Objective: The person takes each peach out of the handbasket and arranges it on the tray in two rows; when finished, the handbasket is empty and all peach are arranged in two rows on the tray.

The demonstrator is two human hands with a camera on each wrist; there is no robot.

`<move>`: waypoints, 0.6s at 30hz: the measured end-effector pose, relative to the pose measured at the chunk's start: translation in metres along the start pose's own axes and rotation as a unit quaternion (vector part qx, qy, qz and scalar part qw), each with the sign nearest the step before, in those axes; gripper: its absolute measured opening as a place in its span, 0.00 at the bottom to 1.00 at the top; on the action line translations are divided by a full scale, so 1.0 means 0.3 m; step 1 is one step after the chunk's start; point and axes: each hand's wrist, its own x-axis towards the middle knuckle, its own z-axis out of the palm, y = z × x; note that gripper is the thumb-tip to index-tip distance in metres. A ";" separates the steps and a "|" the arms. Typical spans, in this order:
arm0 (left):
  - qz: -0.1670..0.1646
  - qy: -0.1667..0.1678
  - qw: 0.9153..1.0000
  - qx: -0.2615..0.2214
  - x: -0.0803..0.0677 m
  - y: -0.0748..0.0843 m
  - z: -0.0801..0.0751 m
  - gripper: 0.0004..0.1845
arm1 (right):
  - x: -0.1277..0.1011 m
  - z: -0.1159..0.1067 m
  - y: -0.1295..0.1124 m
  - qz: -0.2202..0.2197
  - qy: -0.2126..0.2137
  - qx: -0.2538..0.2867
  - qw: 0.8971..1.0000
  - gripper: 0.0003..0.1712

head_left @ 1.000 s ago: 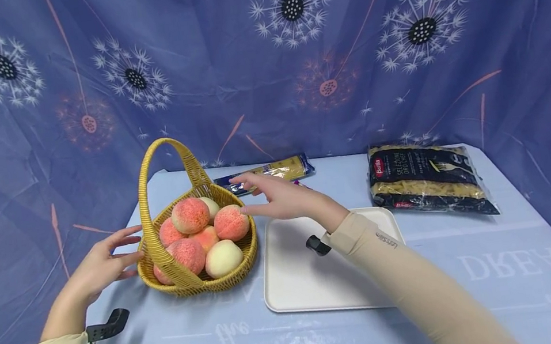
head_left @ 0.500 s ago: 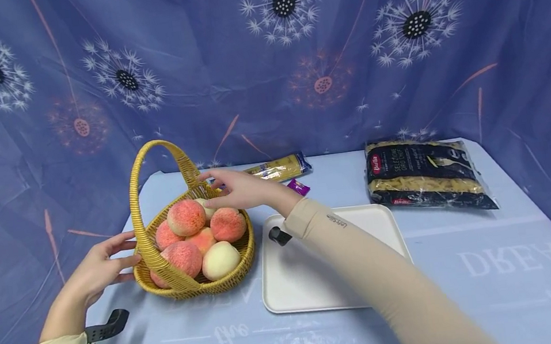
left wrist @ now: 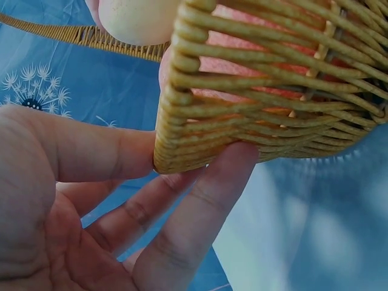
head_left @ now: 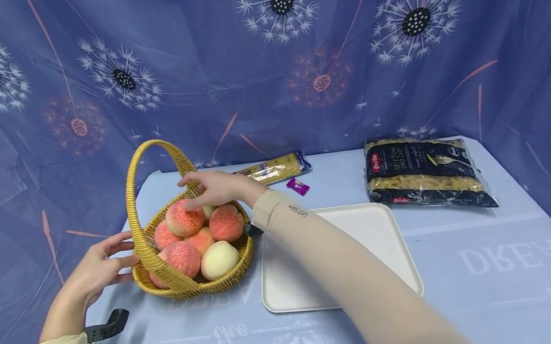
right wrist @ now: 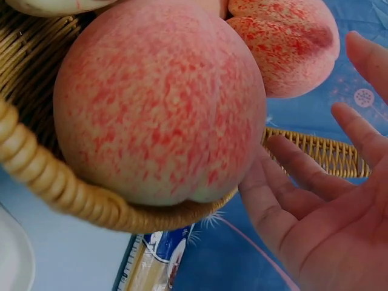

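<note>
Wicker, woven in yellow, makes up the basket (head_left: pixel 193 284) that stands on the left part of the pale blue tablecloth (head_left: pixel 478 284), its tall arched handle (head_left: pixel 130 191) rising over a heap of peaches. The left hand (head_left: pixel 93 274) lies against the basket's left wall; the left wrist view shows its fingers (left wrist: pixel 200 206) straight and spread, their tips touching the weave (left wrist: pixel 254 103) from outside, with nothing clasped. The right hand (head_left: pixel 215 188) reaches in from the right, over the far side of the basket, and hovers above the topmost peach (head_left: pixel 183 218). From the right wrist view its fingers (right wrist: pixel 303 170) are spread and relaxed beside a large speckled pink peach (right wrist: pixel 160 100) that sits against the rim; they do not close round it, and whether a fingertip touches the fruit cannot be told. A paler, cream peach (head_left: pixel 219 259) lies at the near right of the heap.

Just right of the basket lies a white tray (head_left: pixel 370 252), partly crossed by the beige right sleeve (head_left: pixel 352 278). Far behind it sit a long packet of spaghetti (head_left: pixel 275 168) and a small purple wrapper (head_left: pixel 298 186). Well to the right, near the far edge, lies a dark bag of pasta (head_left: pixel 424 175). A blue curtain with dandelion prints (head_left: pixel 290 48) hangs behind the table.
</note>
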 end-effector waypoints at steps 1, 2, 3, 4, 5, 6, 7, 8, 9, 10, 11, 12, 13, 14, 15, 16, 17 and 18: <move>0.000 0.000 1.000 0.000 0.000 0.000 0.001 0.40 | 0.005 0.003 -0.002 0.001 -0.005 0.002 1.000 0.38; -0.001 0.001 1.000 -0.001 0.000 -0.001 0.001 0.40 | 0.009 0.006 -0.004 0.002 -0.010 0.005 1.000 0.38; -0.002 0.001 1.000 0.000 0.000 -0.002 0.002 0.40 | 0.013 0.009 -0.006 0.005 -0.015 0.007 1.000 0.38; -0.002 0.002 1.000 0.001 0.001 -0.002 0.002 0.40 | 0.016 0.012 -0.009 0.005 -0.019 0.006 1.000 0.38; -0.003 0.002 1.000 0.002 0.001 -0.003 0.002 0.40 | 0.018 0.015 -0.012 0.003 -0.022 0.009 1.000 0.38; -0.004 0.003 1.000 0.004 0.002 -0.003 0.002 0.40 | 0.019 0.018 -0.016 0.004 -0.026 0.011 1.000 0.38; -0.005 0.003 1.000 0.006 0.002 -0.004 0.002 0.40 | 0.021 0.022 -0.018 0.003 -0.029 0.011 1.000 0.38; -0.006 0.004 1.000 0.008 0.002 -0.004 0.001 0.40 | 0.023 0.025 -0.022 0.004 -0.030 0.007 1.000 0.38; -0.007 0.004 1.000 0.011 0.002 -0.004 0.000 0.40 | 0.024 0.030 -0.025 0.004 -0.030 0.004 1.000 0.38; -0.009 0.005 1.000 0.012 0.001 -0.003 0.000 0.40 | 0.026 0.034 -0.027 0.004 -0.030 0.002 1.000 0.38; -0.010 0.004 1.000 0.013 0.000 -0.001 -0.001 0.40 | 0.028 0.039 -0.029 0.004 -0.029 0.000 1.000 0.37; -0.011 0.004 1.000 0.014 0.000 0.000 -0.002 0.40 | 0.031 0.043 -0.031 0.006 -0.029 -0.004 1.000 0.37; -0.012 0.005 1.000 0.014 -0.001 0.001 -0.003 0.40 | 0.033 0.046 -0.032 0.006 -0.029 -0.004 1.000 0.37; -0.013 0.005 1.000 0.014 -0.001 0.002 -0.003 0.40 | 0.034 0.049 -0.034 0.007 -0.028 -0.008 1.000 0.37; -0.013 0.004 1.000 0.014 -0.001 0.004 -0.003 0.40 | 0.036 0.052 -0.035 0.010 -0.029 -0.009 0.999 0.37; -0.013 0.004 1.000 0.014 0.000 0.004 -0.003 0.40 | 0.037 0.053 -0.036 0.011 -0.030 -0.011 0.999 0.37; -0.013 0.004 1.000 0.013 0.001 0.004 -0.002 0.40 | 0.037 0.053 -0.037 0.011 -0.031 -0.014 0.999 0.37; -0.013 0.005 1.000 0.012 0.002 0.004 -0.002 0.40 | 0.037 0.054 -0.038 0.013 -0.032 -0.016 0.999 0.37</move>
